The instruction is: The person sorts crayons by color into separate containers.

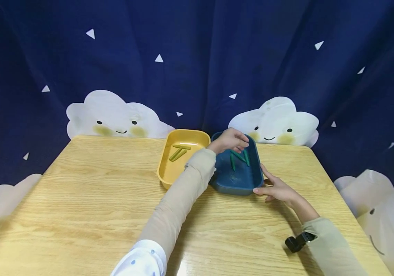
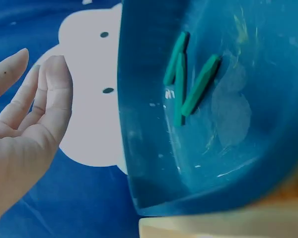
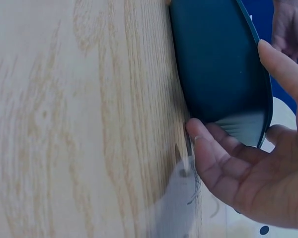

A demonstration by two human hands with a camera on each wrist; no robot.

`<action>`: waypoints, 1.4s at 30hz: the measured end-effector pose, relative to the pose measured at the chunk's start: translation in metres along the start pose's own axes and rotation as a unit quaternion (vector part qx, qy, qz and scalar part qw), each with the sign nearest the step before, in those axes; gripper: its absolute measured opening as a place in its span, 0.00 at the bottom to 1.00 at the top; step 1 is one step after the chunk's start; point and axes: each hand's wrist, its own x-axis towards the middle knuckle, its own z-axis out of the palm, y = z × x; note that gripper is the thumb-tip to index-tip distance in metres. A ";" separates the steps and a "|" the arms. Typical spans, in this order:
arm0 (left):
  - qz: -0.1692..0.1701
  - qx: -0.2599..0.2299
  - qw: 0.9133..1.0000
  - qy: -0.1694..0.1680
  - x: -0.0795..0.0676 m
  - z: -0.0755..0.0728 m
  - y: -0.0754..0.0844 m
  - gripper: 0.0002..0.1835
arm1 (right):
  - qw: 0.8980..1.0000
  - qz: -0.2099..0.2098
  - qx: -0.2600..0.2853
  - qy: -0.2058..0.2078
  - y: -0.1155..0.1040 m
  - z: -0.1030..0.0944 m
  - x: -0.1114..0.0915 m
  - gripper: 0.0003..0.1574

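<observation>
My left hand point(image 1: 230, 140) hovers over the back of a dark blue plastic bin point(image 1: 233, 182), fingers loosely bent and nothing in them. In the left wrist view that hand point(image 2: 32, 109) appears beside the bin's wall. Three green crayons point(image 2: 201, 87) lie on the bin's floor, two of them touching. At the bin's front right corner, my right hand point(image 1: 279, 190) holds on, thumb on the front and fingers round the side. The right wrist view shows the right hand's thumb point(image 3: 278, 59) at the rim and other fingertips low near the base.
Left of the blue bin stands a yellow bin point(image 1: 165, 172) with three yellow crayons point(image 1: 179, 155) in it; my left forearm covers part of it. Both stand at the back of a wooden table point(image 1: 96, 199), against a navy curtain point(image 1: 183, 30) with cloud prints.
</observation>
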 end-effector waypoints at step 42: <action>0.120 0.033 0.990 -0.068 -0.123 -0.022 -0.033 0.09 | 0.999 -0.028 -0.011 0.038 0.011 -0.018 0.006 0.59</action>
